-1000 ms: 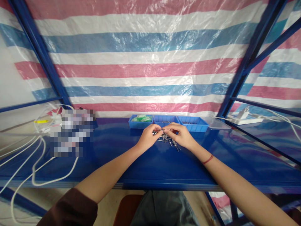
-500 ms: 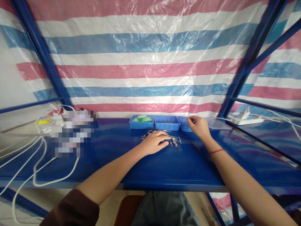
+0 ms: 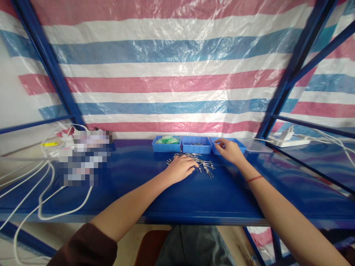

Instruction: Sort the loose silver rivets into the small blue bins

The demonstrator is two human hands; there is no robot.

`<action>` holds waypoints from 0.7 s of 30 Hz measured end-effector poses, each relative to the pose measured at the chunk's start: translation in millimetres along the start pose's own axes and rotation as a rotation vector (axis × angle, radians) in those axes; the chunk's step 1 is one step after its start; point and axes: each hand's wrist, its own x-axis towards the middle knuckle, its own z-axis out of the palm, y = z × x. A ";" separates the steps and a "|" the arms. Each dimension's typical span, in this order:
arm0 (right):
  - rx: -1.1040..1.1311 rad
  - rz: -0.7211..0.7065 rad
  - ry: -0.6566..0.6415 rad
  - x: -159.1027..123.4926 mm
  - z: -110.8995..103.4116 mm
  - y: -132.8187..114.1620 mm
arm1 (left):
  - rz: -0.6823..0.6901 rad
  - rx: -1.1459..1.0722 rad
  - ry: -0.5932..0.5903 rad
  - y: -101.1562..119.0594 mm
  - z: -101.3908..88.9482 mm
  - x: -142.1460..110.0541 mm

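Observation:
A loose pile of thin silvery rivets (image 3: pixel 207 168) lies on the blue tabletop in front of the bins. My left hand (image 3: pixel 181 168) rests palm down over its left and middle part, fingers loosely bent, covering some rivets; no held piece shows. Over the front left edge of the right blue bin (image 3: pixel 235 142) hovers my right hand (image 3: pixel 229 150), with thumb and forefinger apart and no object visible between them. The middle blue bin (image 3: pixel 196 148) has a few metal pieces inside. Green and white packets (image 3: pixel 167 139) lie in the left blue bin (image 3: pixel 166 148).
A clear plastic lid (image 3: pixel 257 146) lies right of the bins. White power strips (image 3: pixel 290 140) sit at the far right. White cables (image 3: pixel 50 184) and a blurred-out item (image 3: pixel 85 159) occupy the left side. Blue frame posts (image 3: pixel 273 114) and a striped sheet (image 3: pixel 172 85) stand behind.
My right hand has moved slightly left and nearer the pile, and its fingers have parted. My left hand has drawn back a little left, its fingers more bent.

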 end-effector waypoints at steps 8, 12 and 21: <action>0.146 -0.189 -0.159 -8.6 6.3 -24.6 | 0.022 -0.100 0.030 -4.2 5.4 0.8; 0.264 -0.311 -0.279 -15.4 8.9 -38.6 | 0.015 -0.106 0.089 -6.4 6.7 0.6; 0.411 -0.422 -0.341 -26.8 12.3 -59.1 | -0.027 -0.251 0.298 -6.4 2.9 2.1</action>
